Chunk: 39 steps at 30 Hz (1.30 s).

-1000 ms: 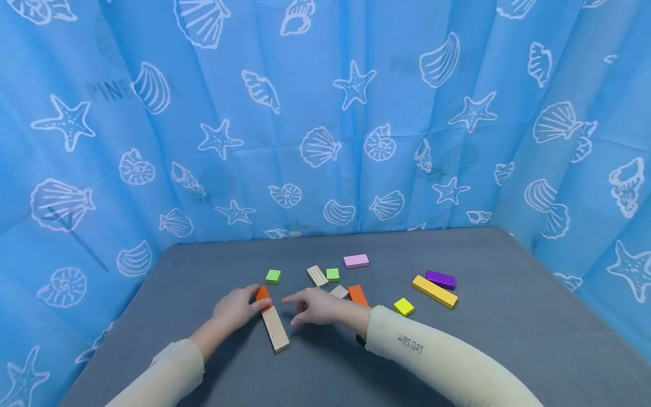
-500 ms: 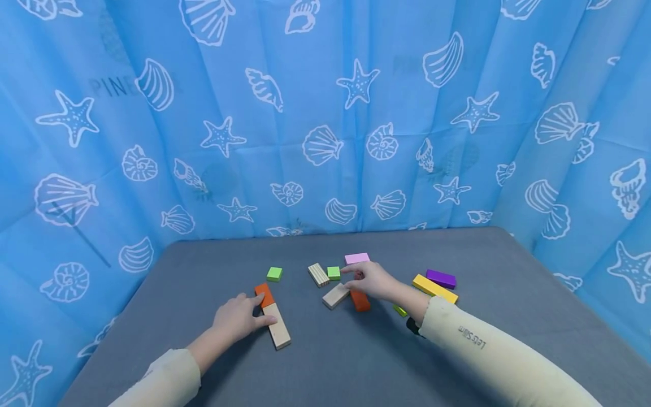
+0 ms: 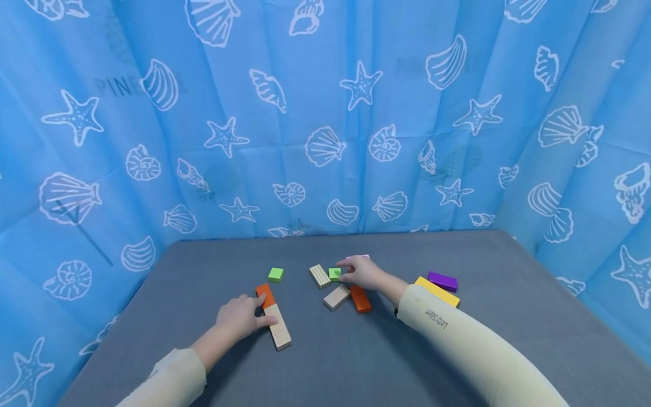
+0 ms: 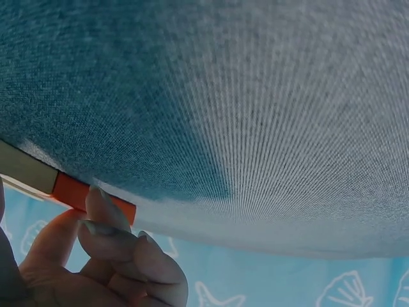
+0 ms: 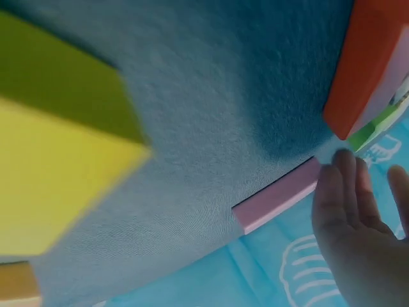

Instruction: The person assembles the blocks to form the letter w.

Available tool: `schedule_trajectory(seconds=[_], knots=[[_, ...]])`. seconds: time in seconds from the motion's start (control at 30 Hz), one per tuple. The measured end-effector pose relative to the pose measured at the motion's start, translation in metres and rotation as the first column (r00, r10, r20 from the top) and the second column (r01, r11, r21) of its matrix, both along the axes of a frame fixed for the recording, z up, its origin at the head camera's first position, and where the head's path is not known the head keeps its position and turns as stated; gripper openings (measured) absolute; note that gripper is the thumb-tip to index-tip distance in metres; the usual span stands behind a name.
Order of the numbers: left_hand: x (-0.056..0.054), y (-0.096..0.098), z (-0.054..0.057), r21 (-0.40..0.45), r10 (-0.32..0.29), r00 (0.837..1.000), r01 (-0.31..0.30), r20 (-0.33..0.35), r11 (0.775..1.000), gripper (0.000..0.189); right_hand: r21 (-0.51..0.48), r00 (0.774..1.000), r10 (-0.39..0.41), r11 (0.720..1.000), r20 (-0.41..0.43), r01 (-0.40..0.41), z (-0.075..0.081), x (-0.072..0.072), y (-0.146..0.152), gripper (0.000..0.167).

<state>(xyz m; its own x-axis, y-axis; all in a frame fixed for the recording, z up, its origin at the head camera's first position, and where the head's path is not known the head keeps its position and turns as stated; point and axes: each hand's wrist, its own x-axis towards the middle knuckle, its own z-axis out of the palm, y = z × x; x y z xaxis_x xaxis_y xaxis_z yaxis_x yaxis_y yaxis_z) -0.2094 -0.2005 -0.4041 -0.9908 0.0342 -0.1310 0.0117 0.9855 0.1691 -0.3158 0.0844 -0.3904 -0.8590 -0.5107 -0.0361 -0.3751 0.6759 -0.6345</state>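
Tabletop (image 3: 315,367), grey and cloth-covered, is dotted with small blocks, and at two spots they are being attended to by hand! On the person's left, an orange-red block (image 3: 268,296) and a long pale wooden block (image 3: 278,330) are laid end to end in one slanting line. Over them the left hand (image 3: 238,317) is held: the orange-red block is touched by the fingers, the thumb is laid at the wooden one, and forefinger and thumb are kept parted, with neither piece seen to be pinched. Just beyond, a lime-green block (image 3: 276,275) is left lying flat.

Across to the right hand (image 3: 364,273), and a second lime-green block (image 3: 334,274) is framed between spread forefinger and thumb; whether it is touched cannot be told. Just left of it a ridged wooden block (image 3: 320,276) is set, while nearer the person a short wooden block (image 3: 337,297) is placed beside a deep-orange block (image 3: 360,300). A pink block (image 5: 281,196) is partly hidden behind that hand in the head view. Further right, a long amber block (image 3: 438,292) and a purple block (image 3: 443,281) are seen close together
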Motion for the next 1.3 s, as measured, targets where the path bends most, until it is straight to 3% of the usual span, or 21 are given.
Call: schedule_trajectory(seconds=[0.3,0.6,0.77,0.93,1.1,1.3], knots=[[0.000,-0.001,0.001,0.025,-0.002,1.000,0.002,0.005,1.000,0.076,0.122,0.996,-0.090,0.989,0.028,0.086,-0.006,-0.016,-0.014,0.041],[0.000,-0.001,-0.001,0.058,0.003,1.000,-0.003,0.012,0.998,0.076,0.118,0.992,-0.125,0.985,0.004,0.124,-0.010,-0.020,-0.017,0.033],[0.000,-0.002,-0.002,0.066,0.009,1.000,-0.010,0.017,0.998,0.076,0.051,0.991,-0.137,0.989,0.011,0.136,-0.008,-0.018,-0.010,0.026],[0.001,-0.001,-0.003,0.070,0.014,1.000,-0.015,0.020,0.997,0.077,-0.037,0.994,-0.104,0.994,0.011,0.105,0.004,-0.004,0.000,0.022],[0.002,-0.001,-0.002,0.060,0.012,1.000,-0.013,0.016,0.998,0.076,-0.118,1.000,-0.014,0.993,0.001,0.014,0.010,0.019,0.007,0.018],[0.001,0.000,0.000,0.051,0.005,0.999,-0.007,0.032,0.999,0.075,-0.137,0.995,0.092,0.987,0.028,-0.088,0.010,0.045,0.009,0.023]])
